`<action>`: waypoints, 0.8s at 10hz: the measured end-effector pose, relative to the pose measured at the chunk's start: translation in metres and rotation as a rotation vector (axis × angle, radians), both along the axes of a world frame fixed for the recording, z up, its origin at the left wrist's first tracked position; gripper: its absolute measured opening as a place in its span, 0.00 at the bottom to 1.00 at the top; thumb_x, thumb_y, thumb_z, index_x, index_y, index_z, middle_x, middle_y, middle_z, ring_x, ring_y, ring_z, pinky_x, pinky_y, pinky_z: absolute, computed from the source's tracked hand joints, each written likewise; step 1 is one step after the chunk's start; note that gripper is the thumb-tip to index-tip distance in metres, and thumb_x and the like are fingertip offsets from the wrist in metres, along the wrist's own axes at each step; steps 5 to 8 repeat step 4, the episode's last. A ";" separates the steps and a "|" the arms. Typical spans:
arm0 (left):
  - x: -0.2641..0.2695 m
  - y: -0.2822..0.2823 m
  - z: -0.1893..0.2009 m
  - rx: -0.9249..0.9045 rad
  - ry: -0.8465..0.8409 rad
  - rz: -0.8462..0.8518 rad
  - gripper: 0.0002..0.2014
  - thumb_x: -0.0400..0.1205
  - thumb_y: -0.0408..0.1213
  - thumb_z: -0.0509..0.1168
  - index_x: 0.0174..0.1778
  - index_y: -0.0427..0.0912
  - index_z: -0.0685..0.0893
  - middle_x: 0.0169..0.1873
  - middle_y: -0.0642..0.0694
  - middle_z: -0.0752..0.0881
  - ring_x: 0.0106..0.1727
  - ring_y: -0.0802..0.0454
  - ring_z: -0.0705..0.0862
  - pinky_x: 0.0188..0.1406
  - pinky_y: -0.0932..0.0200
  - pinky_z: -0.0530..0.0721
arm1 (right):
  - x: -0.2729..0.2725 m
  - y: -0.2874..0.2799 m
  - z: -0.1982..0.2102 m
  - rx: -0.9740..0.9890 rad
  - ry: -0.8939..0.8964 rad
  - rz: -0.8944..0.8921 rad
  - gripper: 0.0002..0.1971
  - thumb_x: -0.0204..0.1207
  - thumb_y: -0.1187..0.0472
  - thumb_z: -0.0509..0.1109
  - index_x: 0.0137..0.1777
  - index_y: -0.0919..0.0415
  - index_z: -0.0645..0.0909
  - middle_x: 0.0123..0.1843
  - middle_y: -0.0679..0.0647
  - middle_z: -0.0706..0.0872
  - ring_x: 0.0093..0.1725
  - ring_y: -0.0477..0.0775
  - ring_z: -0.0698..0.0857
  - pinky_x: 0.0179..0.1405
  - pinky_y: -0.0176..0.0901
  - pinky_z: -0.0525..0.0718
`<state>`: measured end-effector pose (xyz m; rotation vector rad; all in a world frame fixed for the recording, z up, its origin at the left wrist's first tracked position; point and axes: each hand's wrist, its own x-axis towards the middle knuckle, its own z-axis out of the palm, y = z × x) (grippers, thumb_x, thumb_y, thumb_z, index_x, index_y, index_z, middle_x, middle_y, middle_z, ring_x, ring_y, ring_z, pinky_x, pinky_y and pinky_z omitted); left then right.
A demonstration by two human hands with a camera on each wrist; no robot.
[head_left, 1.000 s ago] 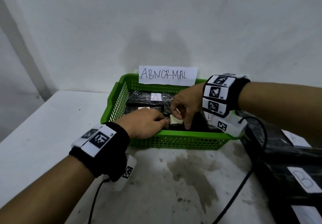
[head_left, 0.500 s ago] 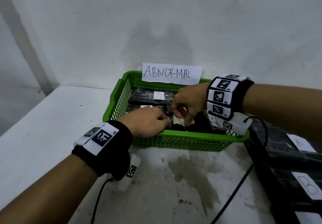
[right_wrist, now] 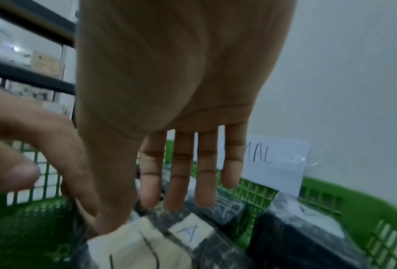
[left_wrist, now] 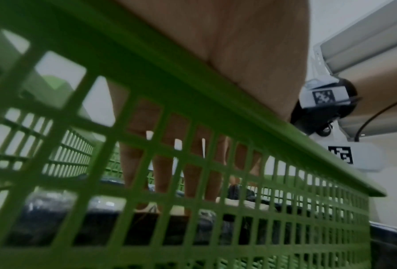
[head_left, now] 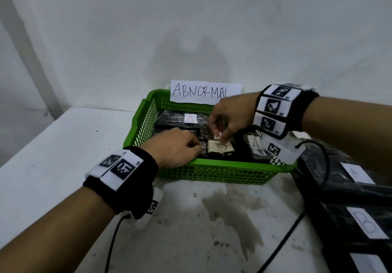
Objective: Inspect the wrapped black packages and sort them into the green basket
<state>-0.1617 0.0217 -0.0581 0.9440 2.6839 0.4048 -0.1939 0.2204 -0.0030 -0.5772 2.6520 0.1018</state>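
Observation:
The green basket (head_left: 212, 163) holds several black wrapped packages with paper labels; two read "A" (head_left: 190, 118). The front package carries a cream label (head_left: 220, 148), also seen in the right wrist view as the cream label (right_wrist: 135, 242). My left hand (head_left: 196, 146) reaches over the front rim, and its fingertips press on this package left of the label. Through the mesh of the basket (left_wrist: 193, 87), the left fingers (left_wrist: 165, 182) point straight down. My right hand (head_left: 220, 133) hovers above, with its fingers (right_wrist: 181, 182) straight and its thumb touching the label's edge.
A paper sign reading "ABNORMAL" (head_left: 205, 91) stands on the basket's back rim against the wall. More black packages labelled "A" (head_left: 356, 173) and "B" (head_left: 369, 224) lie at the right. A black cable (head_left: 282, 243) crosses the stained white table (head_left: 63, 145).
My right hand has risen a little, its fingers coming off the package while the thumb stays at the label. My left hand has kept its place on the package.

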 end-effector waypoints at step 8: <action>0.034 0.023 0.011 0.062 0.180 -0.127 0.25 0.83 0.64 0.60 0.73 0.57 0.81 0.67 0.54 0.86 0.62 0.53 0.84 0.62 0.50 0.84 | 0.079 0.056 0.006 0.174 -0.020 -0.210 0.22 0.86 0.52 0.67 0.80 0.46 0.77 0.77 0.49 0.82 0.75 0.53 0.79 0.71 0.42 0.73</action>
